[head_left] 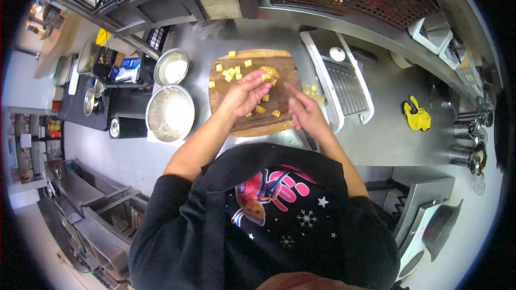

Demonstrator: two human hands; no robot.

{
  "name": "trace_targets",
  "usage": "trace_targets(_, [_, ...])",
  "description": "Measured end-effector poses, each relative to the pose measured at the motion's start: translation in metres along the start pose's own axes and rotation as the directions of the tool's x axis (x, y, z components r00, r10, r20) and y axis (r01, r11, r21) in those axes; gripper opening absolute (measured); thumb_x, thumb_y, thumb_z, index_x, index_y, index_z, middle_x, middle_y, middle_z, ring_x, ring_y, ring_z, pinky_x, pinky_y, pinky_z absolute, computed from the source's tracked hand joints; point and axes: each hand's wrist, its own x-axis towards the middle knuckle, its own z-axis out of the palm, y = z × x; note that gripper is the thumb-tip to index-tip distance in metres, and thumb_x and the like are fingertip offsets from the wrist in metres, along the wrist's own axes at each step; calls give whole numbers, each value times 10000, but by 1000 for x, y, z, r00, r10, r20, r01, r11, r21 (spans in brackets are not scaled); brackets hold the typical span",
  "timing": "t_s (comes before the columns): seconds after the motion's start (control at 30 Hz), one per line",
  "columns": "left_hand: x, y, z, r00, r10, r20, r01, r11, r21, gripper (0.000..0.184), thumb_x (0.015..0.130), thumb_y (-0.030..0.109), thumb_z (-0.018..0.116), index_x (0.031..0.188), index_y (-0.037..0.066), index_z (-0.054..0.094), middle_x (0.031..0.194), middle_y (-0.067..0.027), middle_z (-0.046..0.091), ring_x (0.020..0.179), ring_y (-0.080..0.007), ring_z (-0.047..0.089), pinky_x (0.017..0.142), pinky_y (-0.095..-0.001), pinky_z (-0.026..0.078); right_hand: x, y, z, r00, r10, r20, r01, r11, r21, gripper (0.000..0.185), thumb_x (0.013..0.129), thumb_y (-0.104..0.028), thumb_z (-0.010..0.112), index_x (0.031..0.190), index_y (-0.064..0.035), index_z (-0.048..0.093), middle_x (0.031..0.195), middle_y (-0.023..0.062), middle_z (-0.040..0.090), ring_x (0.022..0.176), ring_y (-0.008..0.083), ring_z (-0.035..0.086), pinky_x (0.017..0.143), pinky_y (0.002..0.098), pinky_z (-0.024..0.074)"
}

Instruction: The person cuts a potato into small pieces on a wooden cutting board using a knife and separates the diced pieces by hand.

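Observation:
My left hand [248, 94] is over a wooden cutting board [279, 123], its fingertips closed on a yellow chunk of food [266, 77] that looks like potato. A larger piece with a browner surface [270, 71] shows just beyond those fingertips. Over the board's right edge is my right hand [306, 111], index finger stretched out and the others partly bent; I see nothing in it. Several yellow cubes [231, 73] lie scattered on the board. Below my right hand, a dark handle-like object [310, 140] rests beside the board, partly hidden.
Left of the board are a large metal bowl [171, 137] and a smaller one [161, 75]. A white-framed mandoline slicer [344, 88] with a round white knob lies on the right, yellow bits [312, 90] beside it. Farther right is a yellow-and-black glove or cloth [418, 117].

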Motion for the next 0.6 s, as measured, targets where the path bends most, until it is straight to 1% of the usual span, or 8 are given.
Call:
trace_targets(0.03, [-1,-3,5,997,-3,73,2,1000,23,261,892,62,517,1148,28,482,1006,-90,597,870,-184,614,761,-282,524,1,0,2,1000,-15,21,15,1000,11,433,939,-202,464,1361,-149,381,711,-6,473,431,35,413,392,174,352])
trace_targets(0.13, [7,-14,9,992,-51,116,45,998,54,267,900,74,510,1163,35,491,1024,-77,597,885,-163,602,767,-275,514,2,-3,9,999,-33,-32,33,999,-8,464,899,-234,546,1340,-169,417,934,36,621,464,43,432,418,201,400])
trace_targets(0.17, [7,-16,10,991,-59,121,49,995,87,261,900,77,509,1158,39,514,1033,-71,603,885,-157,598,775,-271,510,3,-4,10,998,-48,-46,48,999,-6,481,900,-243,546,1348,-149,400,1097,32,602,468,36,417,409,200,395])
trace_targets(0.27, [2,-16,23,995,-18,100,-4,977,213,233,899,77,507,1125,36,542,1020,-66,613,898,-161,599,778,-268,509,1,-12,5,1000,25,-9,-26,994,-102,507,890,-245,560,1347,-106,392,1142,64,597,620,98,567,553,231,478])
trace_targets(0.33, [1,-19,24,993,-20,116,-8,973,233,223,902,66,474,1111,14,532,1044,-94,600,932,-193,594,801,-305,506,5,-6,5,985,-171,-32,158,954,-253,532,877,-235,579,1345,-75,384,1188,109,571,852,157,589,726,262,471])
trace_targets(0.43, [2,-20,21,981,-50,185,13,981,195,204,892,36,453,1075,-5,532,1046,-116,597,941,-213,596,811,-329,504,5,-8,5,963,-266,-37,245,926,-287,565,855,-214,606,1342,-45,375,1235,163,534,1126,211,505,921,294,391])
trace_targets(0.5, [2,-20,21,974,-56,218,18,985,173,198,880,15,449,1056,-9,536,1032,-117,600,932,-213,599,806,-333,504,4,-11,5,965,-259,-44,237,931,-277,577,845,-202,619,1340,-37,373,1247,180,521,1195,223,467,971,299,356])
trace_targets(0.6, [1,-20,25,973,-19,230,-22,984,176,199,879,15,457,1056,-5,546,1011,-103,609,923,-205,600,808,-327,498,7,-12,4,953,-300,-44,272,908,-319,583,837,-192,628,1340,-41,375,1248,181,520,1177,221,485,964,295,362])
